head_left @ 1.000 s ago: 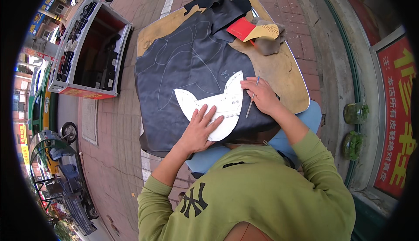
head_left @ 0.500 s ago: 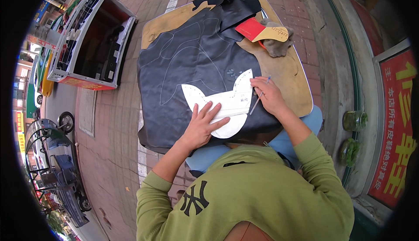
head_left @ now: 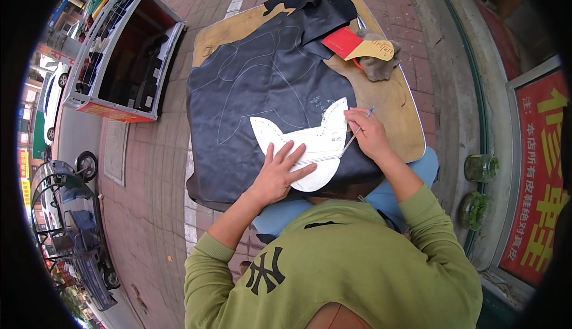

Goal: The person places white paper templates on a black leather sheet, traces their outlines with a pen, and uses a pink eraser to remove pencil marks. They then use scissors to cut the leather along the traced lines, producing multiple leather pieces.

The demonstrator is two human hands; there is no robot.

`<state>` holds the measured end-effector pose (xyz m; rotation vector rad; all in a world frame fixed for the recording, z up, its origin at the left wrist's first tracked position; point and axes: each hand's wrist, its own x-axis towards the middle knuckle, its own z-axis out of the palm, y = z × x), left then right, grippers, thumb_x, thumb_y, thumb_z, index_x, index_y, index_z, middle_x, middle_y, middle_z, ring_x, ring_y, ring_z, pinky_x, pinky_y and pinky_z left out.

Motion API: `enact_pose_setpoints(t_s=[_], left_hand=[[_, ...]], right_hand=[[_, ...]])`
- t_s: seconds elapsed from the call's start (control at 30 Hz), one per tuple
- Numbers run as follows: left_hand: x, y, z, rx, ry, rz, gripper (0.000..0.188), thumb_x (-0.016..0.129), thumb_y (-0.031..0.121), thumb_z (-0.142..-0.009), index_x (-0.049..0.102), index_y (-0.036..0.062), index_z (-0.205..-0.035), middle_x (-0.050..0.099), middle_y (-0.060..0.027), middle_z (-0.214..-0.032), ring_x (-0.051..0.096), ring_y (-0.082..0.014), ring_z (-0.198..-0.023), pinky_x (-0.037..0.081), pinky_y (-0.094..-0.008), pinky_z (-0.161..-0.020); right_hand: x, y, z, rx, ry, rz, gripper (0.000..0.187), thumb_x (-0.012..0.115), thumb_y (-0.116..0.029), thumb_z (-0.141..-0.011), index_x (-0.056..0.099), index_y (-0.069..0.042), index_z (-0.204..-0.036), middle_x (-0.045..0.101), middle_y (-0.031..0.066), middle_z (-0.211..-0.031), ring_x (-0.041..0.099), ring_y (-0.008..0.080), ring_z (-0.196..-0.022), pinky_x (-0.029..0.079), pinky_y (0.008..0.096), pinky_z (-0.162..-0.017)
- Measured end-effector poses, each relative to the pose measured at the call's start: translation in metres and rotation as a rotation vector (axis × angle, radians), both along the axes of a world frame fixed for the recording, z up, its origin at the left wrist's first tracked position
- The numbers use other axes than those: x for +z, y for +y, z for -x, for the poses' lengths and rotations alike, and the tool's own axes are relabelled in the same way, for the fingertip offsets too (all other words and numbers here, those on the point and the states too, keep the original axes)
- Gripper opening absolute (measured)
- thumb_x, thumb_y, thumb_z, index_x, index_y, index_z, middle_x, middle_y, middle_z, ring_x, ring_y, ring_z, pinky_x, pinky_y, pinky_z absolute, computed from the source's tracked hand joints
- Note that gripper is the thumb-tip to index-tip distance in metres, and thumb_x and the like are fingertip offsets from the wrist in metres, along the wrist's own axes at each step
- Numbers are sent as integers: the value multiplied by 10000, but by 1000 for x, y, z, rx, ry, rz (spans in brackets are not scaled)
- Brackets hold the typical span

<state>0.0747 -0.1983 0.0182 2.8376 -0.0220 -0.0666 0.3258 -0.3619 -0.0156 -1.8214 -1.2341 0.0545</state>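
Observation:
A white pattern piece point(head_left: 319, 140) with curved, pointed upper corners and a rounded bottom lies on a sheet of black leather point(head_left: 208, 108). My left hand point(head_left: 279, 174) rests flat on its lower left part, fingers apart. A slim pen point(head_left: 353, 139) with a blue end is pinched in my right hand point(head_left: 368, 132). The pen slants down to the pattern's right edge, its tip near the lower right corner. Fine pale outlines of other shapes mark the leather above the pattern.
The leather covers much of a tan board point(head_left: 411, 126) across my knees. A red-and-yellow piece point(head_left: 345, 43), a grey cloth point(head_left: 379, 68) and folded black leather point(head_left: 328, 16) lie at its far right. An open display case point(head_left: 173, 37) stands left; glass jars point(head_left: 481, 167) stand right.
The pattern, both hands and the pen sit almost as before, with only a slight shift in the picture. On the road at far left, a yellow-and-green car has given way to a white one.

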Motion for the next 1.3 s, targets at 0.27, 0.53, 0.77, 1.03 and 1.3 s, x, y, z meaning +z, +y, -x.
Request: enact_pose_setpoints(t_s=[0.27, 0.53, 0.77, 1.03, 1.3], left_hand=[[0, 1, 2, 1, -23, 23, 678, 554, 27, -814, 527, 370, -1398, 342, -94, -1555, 289, -365, -1434, 208, -704, -1101], [1, 2, 2, 0, -23, 40, 656, 554, 36, -826, 536, 370, -1391, 342, -91, -1557, 290, -363, -1432, 208, -700, -1104], [0, 1, 3, 10, -15, 19, 650, 545, 32, -833, 539, 363, -1392, 347, -98, -1556, 288, -360, -1436, 192, -688, -1115], [-3, 2, 5, 22, -30, 41, 679, 544, 19, -796, 547, 351, -1389, 331, -104, -1566, 283, -375, -1440, 178, -689, -1119], [-4, 3, 5, 18, -33, 36, 682, 556, 22, -793, 547, 357, -1387, 333, -105, -1564, 286, -375, -1439, 183, -690, -1118]], right_hand=[[-2, -1, 1, -15, 22, -12, 142, 620, -58, -892, 682, -37, -1018, 703, 110, -1049, 634, 312, -1068, 517, 397, -881], [-4, 0, -1, -10, 78, -25, 167, 617, -49, -888, 689, -36, -1038, 700, 126, -1038, 636, 311, -1065, 517, 387, -878], [-2, 0, -2, 54, 146, -1, 190, 611, -74, -915, 686, -39, -1086, 689, 133, -1091, 634, 301, -1079, 507, 372, -903], [-1, 0, -3, 71, 156, 16, 188, 602, -97, -932, 681, -46, -1094, 689, 129, -1096, 631, 302, -1102, 501, 378, -922], [-3, 0, -3, 75, 149, 30, 182, 600, -101, -933, 680, -45, -1086, 691, 123, -1094, 630, 307, -1103, 495, 383, -934]])
